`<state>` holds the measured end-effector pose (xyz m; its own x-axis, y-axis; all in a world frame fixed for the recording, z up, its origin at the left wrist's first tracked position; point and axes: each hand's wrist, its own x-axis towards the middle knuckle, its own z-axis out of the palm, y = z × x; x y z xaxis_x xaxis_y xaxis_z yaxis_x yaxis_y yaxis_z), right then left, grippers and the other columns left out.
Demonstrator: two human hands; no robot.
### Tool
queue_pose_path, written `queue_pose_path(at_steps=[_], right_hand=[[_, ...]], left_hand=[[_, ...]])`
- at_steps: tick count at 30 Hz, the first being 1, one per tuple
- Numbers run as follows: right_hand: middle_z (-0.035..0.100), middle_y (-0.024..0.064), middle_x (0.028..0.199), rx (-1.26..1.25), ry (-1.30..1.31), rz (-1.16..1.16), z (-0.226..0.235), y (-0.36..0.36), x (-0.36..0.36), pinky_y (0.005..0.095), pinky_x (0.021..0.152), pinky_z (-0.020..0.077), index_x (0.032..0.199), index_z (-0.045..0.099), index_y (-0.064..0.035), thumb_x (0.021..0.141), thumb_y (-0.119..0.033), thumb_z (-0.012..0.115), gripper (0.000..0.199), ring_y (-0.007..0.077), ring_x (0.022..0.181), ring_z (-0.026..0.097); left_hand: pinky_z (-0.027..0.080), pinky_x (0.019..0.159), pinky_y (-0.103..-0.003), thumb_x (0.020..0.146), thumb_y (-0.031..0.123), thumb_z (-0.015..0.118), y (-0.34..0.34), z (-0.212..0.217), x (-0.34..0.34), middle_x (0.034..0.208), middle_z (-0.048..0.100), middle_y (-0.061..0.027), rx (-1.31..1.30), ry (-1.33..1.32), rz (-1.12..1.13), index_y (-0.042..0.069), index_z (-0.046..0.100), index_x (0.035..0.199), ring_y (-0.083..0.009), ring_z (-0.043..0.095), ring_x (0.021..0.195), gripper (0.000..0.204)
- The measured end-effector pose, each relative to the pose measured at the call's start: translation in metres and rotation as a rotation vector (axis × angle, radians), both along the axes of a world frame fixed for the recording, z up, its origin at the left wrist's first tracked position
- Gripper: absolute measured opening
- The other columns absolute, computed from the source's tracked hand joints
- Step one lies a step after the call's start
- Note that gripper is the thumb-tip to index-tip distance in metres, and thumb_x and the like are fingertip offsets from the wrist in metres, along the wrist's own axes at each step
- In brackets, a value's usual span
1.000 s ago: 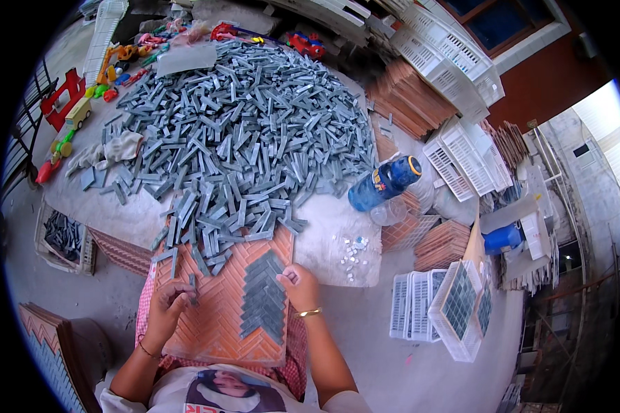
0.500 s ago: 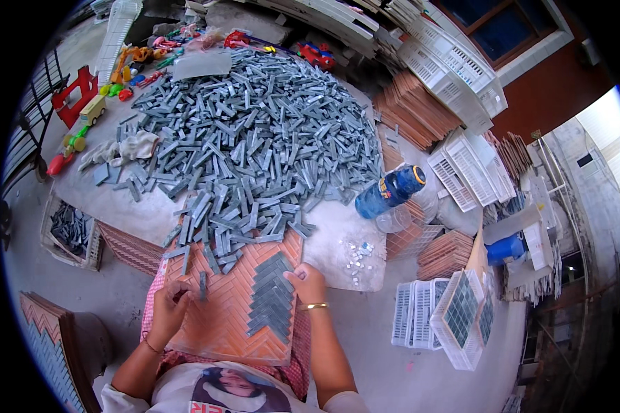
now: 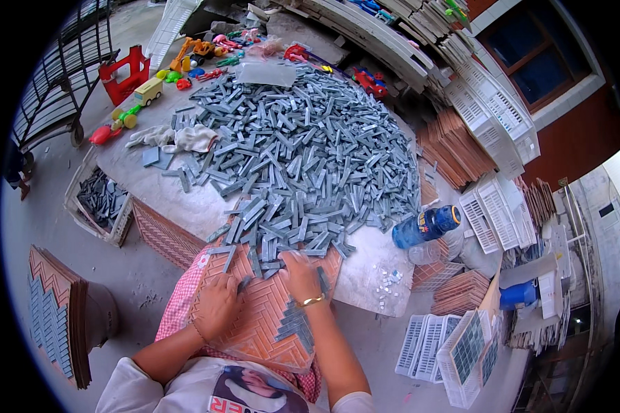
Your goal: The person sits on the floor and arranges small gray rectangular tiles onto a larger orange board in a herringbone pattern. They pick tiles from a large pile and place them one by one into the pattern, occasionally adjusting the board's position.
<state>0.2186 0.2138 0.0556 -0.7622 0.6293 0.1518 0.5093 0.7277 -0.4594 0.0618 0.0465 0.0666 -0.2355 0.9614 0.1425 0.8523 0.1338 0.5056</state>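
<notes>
An orange-brown herringbone-grooved board [image 3: 267,327] rests across my lap, with a patch of grey tile strips [image 3: 295,325] set into its right side. My left hand [image 3: 217,308] is closed over the board's left part, a short dark tile strip [image 3: 244,283] between its fingertips. My right hand [image 3: 300,277] reaches over the upper part of the board, partly covering the patch. Its bent fingers are at the near edge of a big pile of loose grey strips [image 3: 303,151]. What the right fingertips hold, if anything, is hidden.
A blue bottle [image 3: 426,228] and small white chips [image 3: 388,283] are on the tabletop's right. White gloves [image 3: 176,138] and plastic toys [image 3: 148,91] lie far left. A crate of dark pieces [image 3: 103,199] and stacked boards [image 3: 58,316] stand left; white baskets [image 3: 427,347] stand right.
My right hand has left the grey patch and moved up to the pile's near edge. My left hand has turned over the board, still with a strip. The whole view has shifted.
</notes>
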Motion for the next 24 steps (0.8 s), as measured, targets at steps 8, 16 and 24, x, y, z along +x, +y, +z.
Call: queue_pose_path(at_steps=[8,16,24], right_hand=[[0.059,0.0137,0.094,-0.065,-0.163,-0.057,0.02,-0.017,0.011,0.0442,0.07,0.0475,0.09,0.058,-0.0056,0.078,-0.014,0.066,0.017,0.0348,0.086,0.059],[0.059,0.0193,0.081,-0.602,-0.035,-0.294,0.035,-0.1,0.04,0.0444,0.067,0.0477,0.089,0.057,-0.0053,0.082,-0.011,0.059,0.01,0.0373,0.083,0.059],[0.061,0.014,0.083,-0.246,-0.06,-0.27,0.024,-0.115,0.035,0.0411,0.064,0.0491,0.091,0.061,-0.0053,0.079,-0.013,0.065,0.015,0.0324,0.077,0.062]], left_hand=[[0.046,0.075,-0.041,0.07,0.009,0.068,-0.024,0.007,-0.018,0.089,0.056,-0.0138,0.093,-0.201,-0.135,0.002,0.058,0.09,-0.0326,0.056,0.087,0.023],[0.048,0.078,-0.04,0.069,0.009,0.068,-0.047,-0.013,-0.014,0.094,0.06,-0.0131,-0.009,-0.186,-0.212,0.005,0.06,0.097,-0.032,0.059,0.09,0.03],[0.047,0.074,-0.038,0.075,0.016,0.066,-0.05,-0.012,-0.013,0.099,0.057,-0.0122,-0.02,-0.106,-0.209,0.004,0.058,0.102,-0.0291,0.059,0.089,0.031]])
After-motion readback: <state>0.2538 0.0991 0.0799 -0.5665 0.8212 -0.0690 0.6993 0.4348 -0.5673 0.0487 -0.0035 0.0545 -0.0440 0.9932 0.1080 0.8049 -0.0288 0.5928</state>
